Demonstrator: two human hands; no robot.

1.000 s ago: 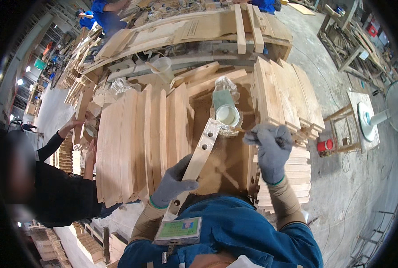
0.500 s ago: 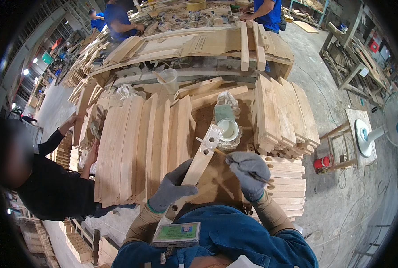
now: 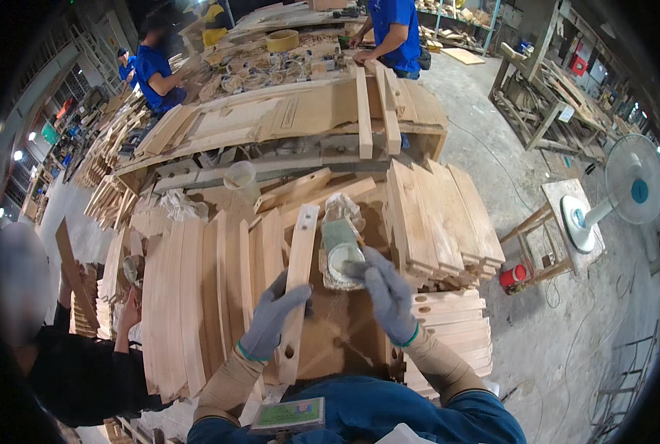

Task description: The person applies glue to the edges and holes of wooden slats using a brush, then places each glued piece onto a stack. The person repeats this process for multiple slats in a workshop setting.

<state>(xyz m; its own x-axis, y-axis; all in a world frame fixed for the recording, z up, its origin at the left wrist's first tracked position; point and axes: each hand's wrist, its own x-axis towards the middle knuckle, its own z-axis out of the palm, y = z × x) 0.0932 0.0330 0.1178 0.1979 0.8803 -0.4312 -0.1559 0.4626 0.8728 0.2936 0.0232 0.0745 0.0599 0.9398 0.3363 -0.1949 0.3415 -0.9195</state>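
Fingers [image 3: 294,300] of my left hand [image 3: 270,318] wrap round a long wooden slat [image 3: 298,285] at the centre of the frame, gripping it near its lower half; the slat runs up the picture, with holes showing at both ends. My right hand [image 3: 389,296], also in a grey glove, has its fingers pinched on a small dark thing, maybe a brush, though I cannot tell for sure, with the tip resting at the rim of a white tub [image 3: 342,259] just right of the slat. That tub sits on crumpled plastic on the bench [image 3: 344,340], between two stacks of boards [image 3: 189,296].

How far along: I judge the slat's face looks bare and dry, so coating or gluing seems barely begun; whatever is in the tub has yet to reach the wood.

Elsewhere in this head view, a person in a dark sleeve [image 3: 85,370] stands at the lower left by the boards, two people in blue shirts [image 3: 393,29] work at the top, and a white fan [image 3: 626,196] stands at the right edge.
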